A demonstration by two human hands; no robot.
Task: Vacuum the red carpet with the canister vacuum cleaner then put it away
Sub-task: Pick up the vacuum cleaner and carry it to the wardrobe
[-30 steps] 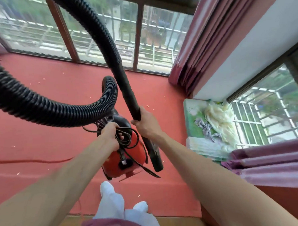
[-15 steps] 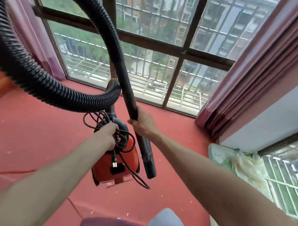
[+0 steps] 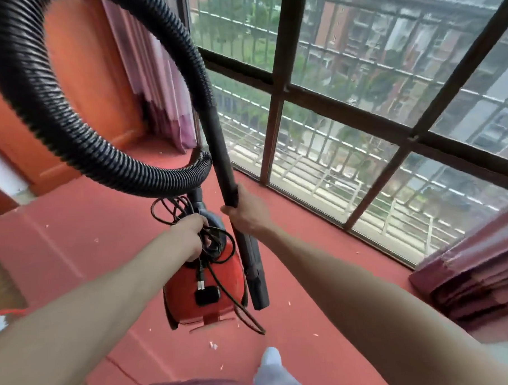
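Red plastic, the body of the canister vacuum cleaner appeared to hang clear of the red carpet, carried out in front of the person rather than rolled. The left hand was closed at the top of the machine, fingers curled round loops of the black power cord. The carrying handle, presumably under the same grip, was hidden by the hand. Bundling the cord there looked deliberate: it kept most of the slack off the floor, though the plug dangled against the casing and one loop trailed below the machine. The right hand was wrapped round the rigid black wand partway down. It held the wand near upright just beside the canister, nozzle end pointing down and off the carpet, likely so it could not swing or drag. With both ends held close together, the ribbed hose arched up and over in a wide loop to the left. Small pale scraps lay on the carpet near a white-socked foot, so whether the vacuuming was complete could not be judged. The gathered cord and lifted machine suggested the putting-away stage. A barred window ran along the right, and pink curtains hung in the far corner.
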